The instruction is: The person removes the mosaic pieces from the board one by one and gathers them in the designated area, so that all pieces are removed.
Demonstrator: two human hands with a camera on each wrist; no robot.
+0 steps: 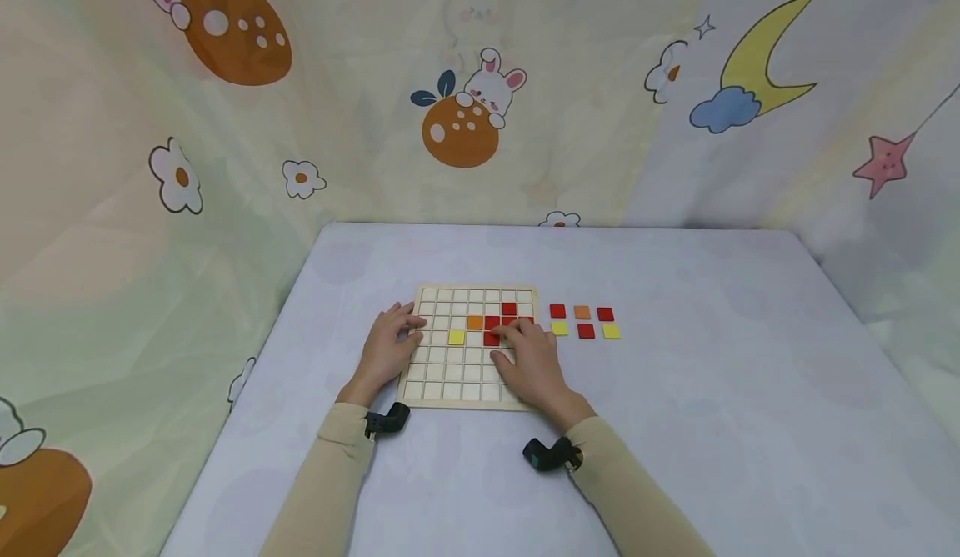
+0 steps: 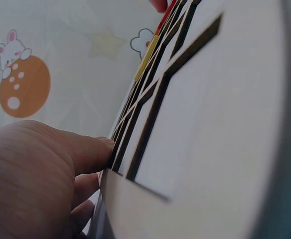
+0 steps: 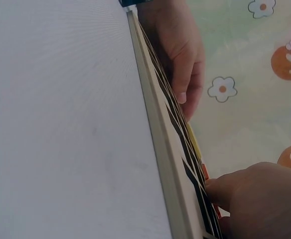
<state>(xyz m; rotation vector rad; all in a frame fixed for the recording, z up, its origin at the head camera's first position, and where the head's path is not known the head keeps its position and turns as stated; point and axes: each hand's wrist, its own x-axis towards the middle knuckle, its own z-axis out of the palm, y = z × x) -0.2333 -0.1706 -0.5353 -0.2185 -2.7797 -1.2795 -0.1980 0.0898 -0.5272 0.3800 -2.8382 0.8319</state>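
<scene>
A wooden grid board lies on the table, its cells partly filled with square tiles. Several red tiles sit toward its right side, beside an orange tile and a yellow tile. At the left rim rests my left hand, its thumb on the board's edge. My right hand reaches over the board's right part, index fingertip on a red tile and thumb spread apart from it. That hand covers some cells. In the right wrist view, its fingertips are right at the tiles.
Right of the board lie several loose tiles in two rows: red, orange and yellow. The white-covered table extends to a printed curtain behind and at the sides. Each wrist wears a black camera.
</scene>
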